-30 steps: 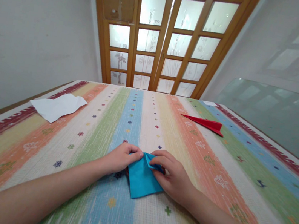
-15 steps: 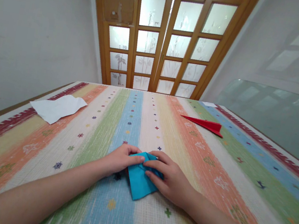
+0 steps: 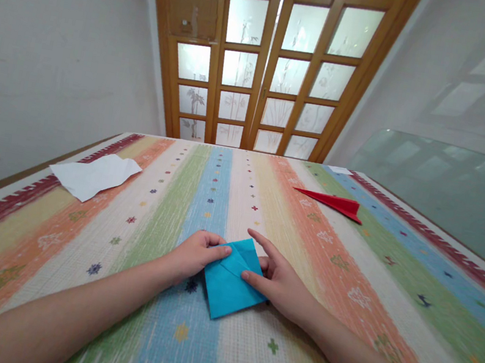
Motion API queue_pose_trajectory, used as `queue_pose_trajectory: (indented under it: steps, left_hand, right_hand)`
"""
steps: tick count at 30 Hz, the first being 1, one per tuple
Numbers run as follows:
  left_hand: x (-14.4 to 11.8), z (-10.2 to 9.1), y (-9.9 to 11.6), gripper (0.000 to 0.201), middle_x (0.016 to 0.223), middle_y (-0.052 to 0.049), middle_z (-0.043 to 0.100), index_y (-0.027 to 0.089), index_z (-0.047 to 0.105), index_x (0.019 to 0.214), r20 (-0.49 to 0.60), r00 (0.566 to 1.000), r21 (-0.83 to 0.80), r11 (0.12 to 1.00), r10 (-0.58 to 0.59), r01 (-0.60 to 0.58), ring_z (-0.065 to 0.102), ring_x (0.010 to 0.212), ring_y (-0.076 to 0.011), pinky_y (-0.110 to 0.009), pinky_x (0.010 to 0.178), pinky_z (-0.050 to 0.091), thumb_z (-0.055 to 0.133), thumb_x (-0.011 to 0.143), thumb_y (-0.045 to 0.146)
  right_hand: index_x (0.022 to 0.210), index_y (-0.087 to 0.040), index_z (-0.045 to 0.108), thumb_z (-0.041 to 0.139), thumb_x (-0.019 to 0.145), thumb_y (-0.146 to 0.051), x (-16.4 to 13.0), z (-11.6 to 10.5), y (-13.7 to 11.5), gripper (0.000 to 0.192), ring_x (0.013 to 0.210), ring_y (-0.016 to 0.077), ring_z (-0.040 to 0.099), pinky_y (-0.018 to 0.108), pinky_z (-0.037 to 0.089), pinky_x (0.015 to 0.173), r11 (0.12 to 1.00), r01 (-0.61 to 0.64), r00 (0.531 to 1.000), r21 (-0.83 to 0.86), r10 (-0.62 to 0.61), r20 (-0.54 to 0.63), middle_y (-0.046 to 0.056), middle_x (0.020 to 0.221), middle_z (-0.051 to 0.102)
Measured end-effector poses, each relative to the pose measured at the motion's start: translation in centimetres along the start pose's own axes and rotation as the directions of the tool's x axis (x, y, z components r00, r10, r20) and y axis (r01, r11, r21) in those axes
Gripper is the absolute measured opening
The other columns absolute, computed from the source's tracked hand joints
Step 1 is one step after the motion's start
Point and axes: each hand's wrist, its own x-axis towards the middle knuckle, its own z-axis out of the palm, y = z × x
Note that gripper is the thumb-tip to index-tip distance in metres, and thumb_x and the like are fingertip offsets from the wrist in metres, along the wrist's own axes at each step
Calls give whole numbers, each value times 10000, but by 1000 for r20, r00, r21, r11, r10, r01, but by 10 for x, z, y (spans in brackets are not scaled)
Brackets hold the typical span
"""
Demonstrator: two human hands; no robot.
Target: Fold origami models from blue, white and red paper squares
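A folded piece of blue paper is between my hands, tilted, with crease lines and a flap across its upper part. My left hand pinches its upper left edge, thumb on top and fingers behind. At the right edge is my right hand: its thumb lies on the paper's face, its index finger stretches up and away, and the other fingers are partly hidden behind the edge.
A striped, patterned tablecloth covers the table. Far left lies a white sheet of paper; a red folded paper plane is at the right. A glass-like panel leans on the right wall, and wooden doors stand beyond.
My right index finger has lifted off the paper and extended, and the right hand has shifted to the edge. More of the blue paper shows, its top flap lying flatter.
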Motion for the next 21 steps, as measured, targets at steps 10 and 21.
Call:
queue_pose_trajectory:
  steps: [10, 21]
  left_hand:
    - [6, -8, 0, 401, 688, -49, 663, 140, 696, 795, -169, 984, 35, 999, 47, -42, 538, 584, -138, -242, 550, 389, 812, 672, 504]
    - [15, -25, -6, 361, 686, -7, 641, 159, 647, 916, -214, 971, 36, 994, 107, -101, 540, 566, -124, -226, 537, 376, 769, 748, 454]
  right_hand:
    - [1570, -360, 175, 745, 832, -257, -1, -3, -1, 938, 474, 87, 520, 196, 419, 402, 995, -80, 997, -66, 79, -27, -72, 750, 575]
    - [1525, -247, 281, 685, 864, -392, 6, -10, -4, 788, 492, 147, 597, 235, 479, 395, 999, -48, 967, 24, 52, -248, -47, 673, 601]
